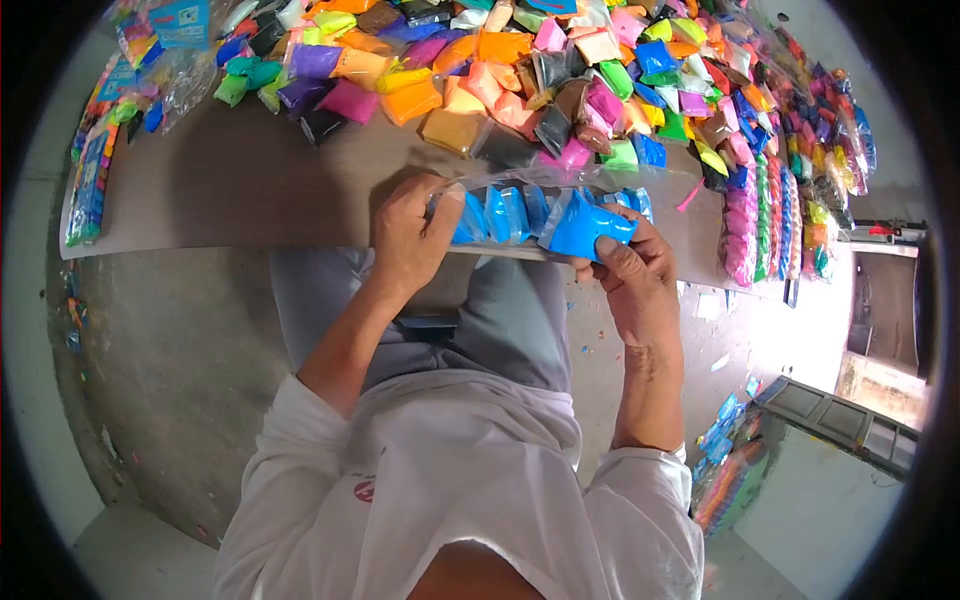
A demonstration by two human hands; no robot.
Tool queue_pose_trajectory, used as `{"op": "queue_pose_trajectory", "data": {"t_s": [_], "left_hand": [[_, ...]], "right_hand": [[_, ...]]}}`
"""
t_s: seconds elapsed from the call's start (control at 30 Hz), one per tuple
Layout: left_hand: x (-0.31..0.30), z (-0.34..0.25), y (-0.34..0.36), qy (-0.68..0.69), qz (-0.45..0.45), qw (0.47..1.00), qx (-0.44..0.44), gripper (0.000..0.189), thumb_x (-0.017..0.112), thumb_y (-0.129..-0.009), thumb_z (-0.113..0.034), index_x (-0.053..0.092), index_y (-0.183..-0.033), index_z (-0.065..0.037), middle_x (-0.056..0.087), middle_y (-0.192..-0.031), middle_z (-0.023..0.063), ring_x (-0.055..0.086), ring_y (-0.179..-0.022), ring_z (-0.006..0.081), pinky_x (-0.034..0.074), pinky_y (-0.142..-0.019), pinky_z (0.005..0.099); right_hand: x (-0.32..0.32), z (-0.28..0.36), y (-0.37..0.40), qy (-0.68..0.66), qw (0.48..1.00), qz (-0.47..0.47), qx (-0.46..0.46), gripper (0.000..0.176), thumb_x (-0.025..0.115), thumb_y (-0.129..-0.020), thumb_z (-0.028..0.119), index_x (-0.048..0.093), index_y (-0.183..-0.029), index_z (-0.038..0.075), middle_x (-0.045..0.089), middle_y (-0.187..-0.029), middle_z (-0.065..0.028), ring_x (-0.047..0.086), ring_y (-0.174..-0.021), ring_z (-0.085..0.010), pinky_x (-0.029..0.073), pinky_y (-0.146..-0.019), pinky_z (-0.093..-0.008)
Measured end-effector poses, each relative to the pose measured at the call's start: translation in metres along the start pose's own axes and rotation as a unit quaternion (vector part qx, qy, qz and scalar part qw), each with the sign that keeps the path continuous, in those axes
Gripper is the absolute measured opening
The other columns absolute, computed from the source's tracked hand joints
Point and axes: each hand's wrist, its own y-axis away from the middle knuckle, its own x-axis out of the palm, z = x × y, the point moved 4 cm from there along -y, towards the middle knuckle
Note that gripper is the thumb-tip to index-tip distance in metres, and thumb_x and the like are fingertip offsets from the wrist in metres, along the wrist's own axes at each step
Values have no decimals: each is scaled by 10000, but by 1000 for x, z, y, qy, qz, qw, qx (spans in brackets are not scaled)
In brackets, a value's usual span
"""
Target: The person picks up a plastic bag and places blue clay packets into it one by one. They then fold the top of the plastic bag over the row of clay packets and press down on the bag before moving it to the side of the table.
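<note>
At the front edge of the table lies a long clear plastic bag point(560, 178) with several small blue packets point(507, 215) lined up in a row inside. My left hand point(412, 228) is closed on the bag's left end, the thumb pressed along its side. Between the thumb and fingers of my right hand point(640, 280) is a blue packet point(590, 228), plump and shiny, with a clear margin. It overlaps the right part of the bag in this view, and another blue packet shows behind it.
A large heap of mixed coloured packets point(480, 90) covers the back of the brown table point(250, 190). Filled long bags point(760, 220) lie at the right edge, and another filled bag point(92, 185) at the left. More bags point(730, 480) are stacked low on the right.
</note>
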Motion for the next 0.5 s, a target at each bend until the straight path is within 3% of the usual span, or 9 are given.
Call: {"op": "queue_pose_trajectory", "data": {"t_s": [0.07, 0.3, 0.37, 0.5], "left_hand": [[0, 0, 1, 1, -1, 1000, -5, 248, 592, -904, -212, 664, -973, 14, 660, -902, 165, 633, -846, 312, 490, -773, 372], [0, 1, 2, 7, -15, 1000, 4, 247, 599, -902, -210, 664, -972, 18, 660, -894, 169, 639, -834, 307, 496, -766, 365], [0, 2, 1, 3, -7, 1000, 5, 248, 600, -902, -211, 662, -970, 20, 658, -885, 169, 639, -824, 307, 496, -759, 365], [0, 1, 0, 7, 1, 1000, 3, 250, 598, -904, -212, 655, -965, 24, 654, -867, 170, 636, -801, 306, 493, -743, 367]], "right_hand": [[-10, -7, -2, 25, 998, -28, -43, 315, 672, -840, 80, 605, -1133, -13, 654, -926, -60, 607, -837, -128, 483, -772, -276], [-11, -39, 41, -79, 997, -7, -23, 315, 702, -796, 33, 631, -1102, 17, 633, -926, -7, 569, -833, -100, 456, -791, -262], [4, -51, 55, -109, 991, -24, 69, 326, 720, -791, 10, 639, -1106, 21, 631, -927, -2, 562, -846, -92, 457, -787, -252], [-3, -62, 68, -64, 992, 52, 94, 320, 737, -804, 20, 644, -1109, 13, 637, -947, -7, 564, -859, -87, 465, -784, -253]]}}
